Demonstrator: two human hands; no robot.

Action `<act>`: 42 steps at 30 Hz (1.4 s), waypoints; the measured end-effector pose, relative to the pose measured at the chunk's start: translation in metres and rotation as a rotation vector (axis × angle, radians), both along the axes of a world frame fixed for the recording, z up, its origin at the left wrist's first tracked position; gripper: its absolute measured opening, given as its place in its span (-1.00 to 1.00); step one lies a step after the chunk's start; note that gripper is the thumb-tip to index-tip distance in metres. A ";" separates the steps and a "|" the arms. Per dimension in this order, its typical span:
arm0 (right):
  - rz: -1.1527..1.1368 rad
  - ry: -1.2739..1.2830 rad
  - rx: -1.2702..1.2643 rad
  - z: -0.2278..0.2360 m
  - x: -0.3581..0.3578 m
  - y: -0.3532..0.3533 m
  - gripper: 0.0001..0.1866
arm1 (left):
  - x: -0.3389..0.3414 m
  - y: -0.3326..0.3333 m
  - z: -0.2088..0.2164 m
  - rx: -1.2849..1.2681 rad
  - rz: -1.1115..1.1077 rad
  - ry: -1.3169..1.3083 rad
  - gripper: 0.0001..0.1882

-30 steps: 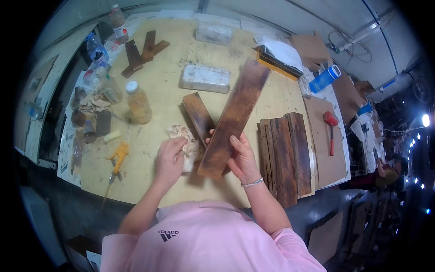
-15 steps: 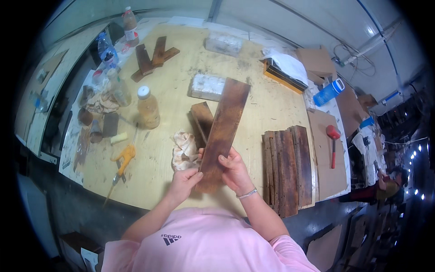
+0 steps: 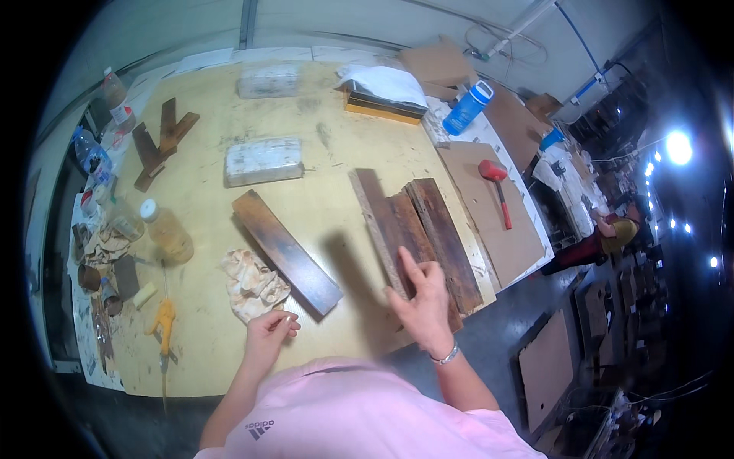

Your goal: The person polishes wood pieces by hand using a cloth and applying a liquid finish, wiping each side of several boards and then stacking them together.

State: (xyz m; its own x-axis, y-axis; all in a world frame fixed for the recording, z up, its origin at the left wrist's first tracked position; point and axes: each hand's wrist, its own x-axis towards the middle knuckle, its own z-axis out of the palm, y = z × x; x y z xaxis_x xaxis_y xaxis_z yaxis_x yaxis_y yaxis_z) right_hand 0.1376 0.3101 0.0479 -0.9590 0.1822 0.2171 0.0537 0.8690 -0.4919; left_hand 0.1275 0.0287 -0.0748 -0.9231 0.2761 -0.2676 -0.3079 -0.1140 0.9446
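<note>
My right hand (image 3: pixel 427 306) grips a brown wooden plank (image 3: pixel 375 206) at the left side of a group of similar planks (image 3: pixel 443 237). The thumb is at its left edge and the fingers lie over its top. That plank looks raised, throwing a shadow on the table to its left. My left hand (image 3: pixel 269 336) is curled closed near the table's front edge, with nothing visible in it. Just beyond lies a crumpled, stained rag (image 3: pixel 252 283). Beside the rag, a dark, glossy plank (image 3: pixel 287 249) lies slantwise.
White wrapped blocks (image 3: pixel 264 162) stand farther back. Short wood pieces (image 3: pixel 162 141) lie far left. A capped bottle (image 3: pixel 166 232) and a yellow-handled tool (image 3: pixel 162 325) are at left. At right are a red mallet (image 3: pixel 494 172), cardboard (image 3: pixel 489 222) and a blue bottle (image 3: pixel 468 109). Another person (image 3: pixel 612 233) stands beyond.
The plank both hands held upright over the table is now with my right hand at the group on the right. My left hand has let go. The view has swung right.
</note>
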 end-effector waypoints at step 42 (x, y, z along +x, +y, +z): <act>0.240 -0.434 -1.168 -0.156 -0.036 0.235 0.18 | -0.065 0.301 0.018 0.013 0.207 -0.639 -0.47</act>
State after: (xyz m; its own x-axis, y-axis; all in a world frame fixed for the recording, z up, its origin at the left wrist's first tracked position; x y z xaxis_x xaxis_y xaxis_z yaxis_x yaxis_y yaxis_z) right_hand 0.1018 0.5453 -0.1085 -0.9461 -0.1358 -0.2941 0.3040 -0.0589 -0.9508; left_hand 0.0625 0.3292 -0.0566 -0.6189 0.1169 -0.7768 -0.7764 -0.2413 0.5822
